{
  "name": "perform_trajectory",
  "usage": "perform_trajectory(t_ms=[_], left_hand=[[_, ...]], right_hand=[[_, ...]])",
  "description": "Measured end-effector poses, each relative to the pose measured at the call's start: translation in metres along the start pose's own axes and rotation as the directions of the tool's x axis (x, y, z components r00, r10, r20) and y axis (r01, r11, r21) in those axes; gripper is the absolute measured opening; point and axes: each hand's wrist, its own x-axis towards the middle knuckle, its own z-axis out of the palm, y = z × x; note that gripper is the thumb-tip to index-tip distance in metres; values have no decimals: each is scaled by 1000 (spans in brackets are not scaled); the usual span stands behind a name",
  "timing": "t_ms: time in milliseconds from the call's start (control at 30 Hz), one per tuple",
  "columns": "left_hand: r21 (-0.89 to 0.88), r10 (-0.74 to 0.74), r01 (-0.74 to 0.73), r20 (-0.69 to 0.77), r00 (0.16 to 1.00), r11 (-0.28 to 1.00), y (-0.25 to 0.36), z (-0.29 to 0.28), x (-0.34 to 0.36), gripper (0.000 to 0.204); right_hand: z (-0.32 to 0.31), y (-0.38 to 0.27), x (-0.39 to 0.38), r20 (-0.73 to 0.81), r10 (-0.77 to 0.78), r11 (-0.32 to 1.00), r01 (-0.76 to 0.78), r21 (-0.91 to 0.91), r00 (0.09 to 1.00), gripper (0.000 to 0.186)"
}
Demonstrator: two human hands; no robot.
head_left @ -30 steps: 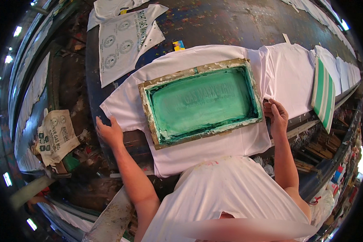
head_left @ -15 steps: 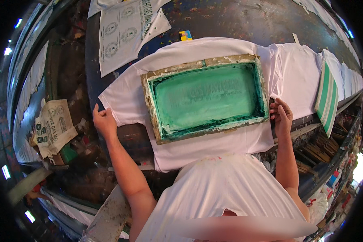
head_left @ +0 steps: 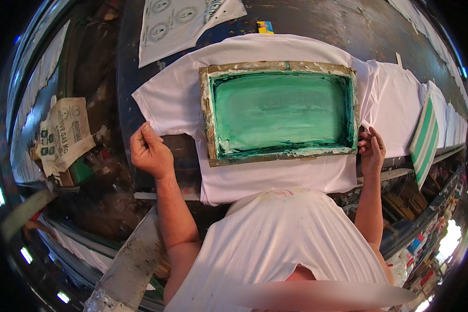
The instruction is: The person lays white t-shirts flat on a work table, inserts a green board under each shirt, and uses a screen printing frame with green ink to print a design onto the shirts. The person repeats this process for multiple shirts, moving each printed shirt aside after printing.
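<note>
Screen-printing frame [head_left: 283, 114] is lying on the white T-shirt [head_left: 179, 99], long axis running left-right between both hands. Right hand [head_left: 372, 149]'s closer, fingers curled just beside it; left hand [head_left: 152, 152]'s bunched at the sleeve hem [head_left: 146, 115]. Can't tell if either's gripping cloth.

green screen [head_left: 283, 114], white T-shirt [head_left: 281, 177], green-and-white striped cloth [head_left: 425, 141]

Bright middle, dim rim!
White glare [head_left: 451, 237] flares lower right; the long dark tabletop [head_left: 343, 25] gleams, its edges bending.
</note>
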Motion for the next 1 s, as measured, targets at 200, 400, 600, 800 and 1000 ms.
perform_trajectory(t_ms=[200, 400, 600, 800, 1000], left_hand=[[-200, -117, 100, -70, 991, 975, 4, -12, 8, 20], [-318, -212, 216, 49, 976, 923, 4, -17, 2, 24], [-300, -163, 171, 50, 985, 938, -3, -11, -4, 20], [-243, -226, 241, 90, 970, 940, -2, -14, -11, 21], [-200, -268, 290, 127, 955, 936, -4, -18, -22, 30]], right_hand=[[-1, 2, 1, 19, -31, 999, 31, -25, 999, 39], [-5, 4, 4, 29, -36, 998, 37, -48, 999, 40], [-4, 5, 4, 41, -49, 996, 52, -69, 998, 41], [0, 4, 0, 33, -69, 996, 70, -63, 997, 42], [3, 4, -2, 32, -78, 996, 79, -47, 996, 42]])
